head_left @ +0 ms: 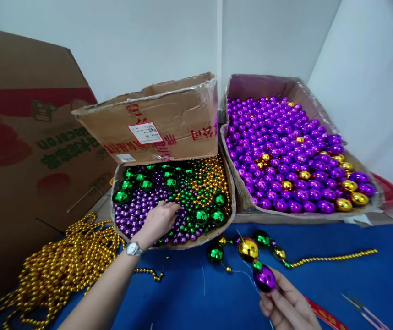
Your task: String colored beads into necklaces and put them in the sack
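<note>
My left hand (158,220), with a wristwatch (133,249) on its wrist, reaches into a cardboard box (174,245) of small purple, green and gold beads mixed with larger green balls; its fingers dip among the small beads and I cannot tell whether they hold any. My right hand (287,305) at the bottom pinches a large purple ball (264,278). That ball ends a partly strung strand (248,250) of gold and green balls lying on the blue table (189,298), trailing into a thin gold bead string (334,258).
A second cardboard box (320,213) at the right holds many purple balls and some gold ones. A heap of gold bead strings (66,266) lies at the left. A large brown carton (28,137) stands behind it. Scissors (361,309) and a red strip (325,316) lie bottom right.
</note>
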### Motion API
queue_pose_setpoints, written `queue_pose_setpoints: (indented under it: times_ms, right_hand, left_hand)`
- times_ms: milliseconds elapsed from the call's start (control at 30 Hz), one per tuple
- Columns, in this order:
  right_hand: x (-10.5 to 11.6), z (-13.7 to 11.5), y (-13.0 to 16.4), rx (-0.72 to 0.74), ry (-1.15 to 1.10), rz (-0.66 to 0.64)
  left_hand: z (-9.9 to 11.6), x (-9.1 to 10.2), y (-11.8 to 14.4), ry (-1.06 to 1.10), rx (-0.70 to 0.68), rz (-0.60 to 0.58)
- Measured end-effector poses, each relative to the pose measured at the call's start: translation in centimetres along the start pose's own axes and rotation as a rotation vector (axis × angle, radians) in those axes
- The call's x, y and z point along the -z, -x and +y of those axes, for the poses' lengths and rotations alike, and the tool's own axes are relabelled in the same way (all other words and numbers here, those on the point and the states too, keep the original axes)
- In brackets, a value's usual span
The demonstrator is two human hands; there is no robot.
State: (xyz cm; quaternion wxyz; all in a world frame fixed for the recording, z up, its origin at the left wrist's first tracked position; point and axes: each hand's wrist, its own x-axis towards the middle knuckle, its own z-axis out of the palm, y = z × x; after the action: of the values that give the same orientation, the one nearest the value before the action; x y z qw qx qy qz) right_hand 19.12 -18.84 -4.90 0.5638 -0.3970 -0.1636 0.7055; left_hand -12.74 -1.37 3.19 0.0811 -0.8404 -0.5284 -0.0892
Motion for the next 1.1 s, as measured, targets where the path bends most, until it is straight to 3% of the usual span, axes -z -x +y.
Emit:
queue_pose_setpoints:
  times_ms: [300,600,667,700,800,867,967,1100]
  right_hand:
    - [-0.8,-0.3,0.1,0.042,-0.052,-0.055]
    - [-1.4,-0.7,0.4,0.089,-0.013,-0.049]
    - [-1.4,-0.6,0.4,0.086,0.007,-0.046]
    - [-1.4,-0.5,0.3,0.088,0.02,-0.046]
    - [-1.7,-0.2,0.0,0.103,0.072,-0.034]
    - [-2.0,-0.2,-0.1,0.114,0.122,-0.016]
    - [-2.3,-0.5,-0.1,0.142,0.219,0.007]
    - [-2.4,-1.1,0.1,0.156,0.31,0.027]
  left_hand:
    - [1.1,-0.2,-1.1,-0.175,-0.101,-0.069]
    - [0.9,0.1,-2.2,-0.132,-0.11,-0.07]
    - [1.5,0.7,-2.0,0.085,-0.033,-0.033]
    - [2.1,1.0,-1.9,0.31,0.036,-0.014]
    - [4.9,1.7,-1.0,1.248,0.296,-0.014]
    - [7.1,1.7,-0.4,1.7,0.415,-0.098]
    - [9.5,1.6,0.2,2.016,0.493,-0.215]
    - [10.8,1.4,0.5,2.096,0.489,-0.264]
